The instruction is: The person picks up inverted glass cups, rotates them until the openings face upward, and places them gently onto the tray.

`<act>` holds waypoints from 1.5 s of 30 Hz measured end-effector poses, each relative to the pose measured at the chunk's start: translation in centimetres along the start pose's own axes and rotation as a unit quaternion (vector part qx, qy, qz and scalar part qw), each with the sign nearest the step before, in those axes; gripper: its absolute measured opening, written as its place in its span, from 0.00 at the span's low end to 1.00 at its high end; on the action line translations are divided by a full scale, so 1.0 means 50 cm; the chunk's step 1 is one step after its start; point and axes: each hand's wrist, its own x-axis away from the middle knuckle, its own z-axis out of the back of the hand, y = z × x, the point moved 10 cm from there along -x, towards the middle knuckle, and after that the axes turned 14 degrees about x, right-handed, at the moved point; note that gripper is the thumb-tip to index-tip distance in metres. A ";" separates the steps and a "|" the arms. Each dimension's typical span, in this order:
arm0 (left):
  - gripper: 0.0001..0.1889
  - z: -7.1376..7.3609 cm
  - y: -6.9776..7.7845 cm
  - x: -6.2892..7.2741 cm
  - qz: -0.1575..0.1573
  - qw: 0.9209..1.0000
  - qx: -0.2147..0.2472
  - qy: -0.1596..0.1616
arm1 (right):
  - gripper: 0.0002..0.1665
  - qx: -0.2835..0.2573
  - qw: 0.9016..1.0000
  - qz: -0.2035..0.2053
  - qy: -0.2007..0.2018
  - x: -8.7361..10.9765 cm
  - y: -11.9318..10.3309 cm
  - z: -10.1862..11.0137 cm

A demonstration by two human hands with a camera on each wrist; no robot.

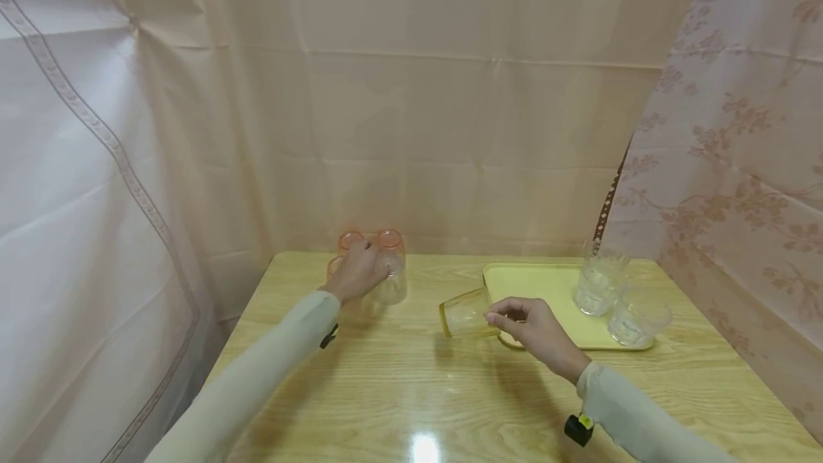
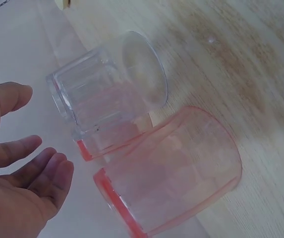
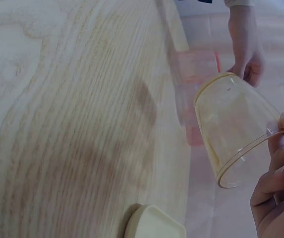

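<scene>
My right hand [image 1: 536, 327] pinches a yellow-tinted clear cup [image 1: 466, 313] by its rim. The cup is tilted on its side above the table, its base pointing left; the right wrist view shows thumb and fingers at the rim of the cup [image 3: 236, 119]. Over a group of upside-down cups is my left hand [image 1: 360, 270]. In the left wrist view its relaxed fingers [image 2: 52, 173] are apart from a colourless clear cup [image 2: 102, 84] and a pink cup [image 2: 176, 168]. More pink cups [image 1: 388, 238] stand behind, partly hidden by the left hand.
A yellow tray [image 1: 534, 279] lies at the table's right side. Two clear glasses [image 1: 599, 284] stand at its right end, one near the front corner. The wooden table [image 1: 386, 391] meets a hanging cloth [image 1: 398, 113] at its back edge.
</scene>
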 end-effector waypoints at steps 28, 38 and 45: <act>0.13 -0.035 -0.001 -0.026 -0.002 0.999 0.022 -0.039 | 0.04 0.167 0.976 0.102 0.098 -0.017 -0.023 0.065; 0.15 -0.038 -0.001 -0.031 0.004 0.998 -0.046 -0.052 | 0.05 0.207 0.964 0.110 0.123 -0.031 -0.005 0.105; 0.14 -0.045 0.000 -0.032 0.011 0.995 -0.067 -0.072 | 0.05 0.241 0.952 0.116 0.148 -0.032 0.017 0.129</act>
